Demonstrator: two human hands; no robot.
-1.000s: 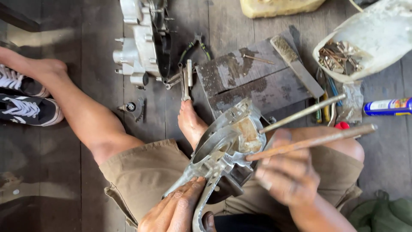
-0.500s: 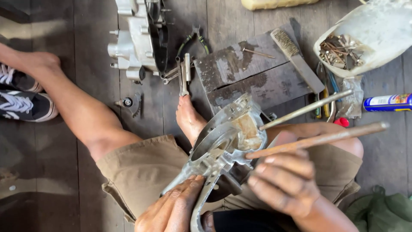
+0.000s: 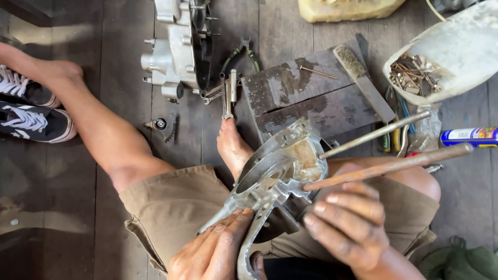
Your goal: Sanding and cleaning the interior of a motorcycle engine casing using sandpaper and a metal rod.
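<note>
**Two bare hands work a metal engine casing held over the lap**

Two hands meet at a grey engine casing (image 3: 277,179) resting on the seated person's lap. The left hand (image 3: 215,254) has its grip closed around the casing's lower arm. The right hand (image 3: 350,225) has its grip clamped on a rusty rod (image 3: 389,167) whose tip presses into the casing's open bowl. A thinner steel rod (image 3: 376,134) lies just above it. Beyond the grip sits a dark wooden block (image 3: 306,96) carrying a wire brush (image 3: 363,80); a bare foot (image 3: 233,145) rests between the block and the casing. Further off stands a second engine part (image 3: 179,46). A cut white plastic jug (image 3: 456,52), up and to the right of the grip, holds rusty nails and screws. Since half a second ago, hands and rods have barely shifted.
</note>
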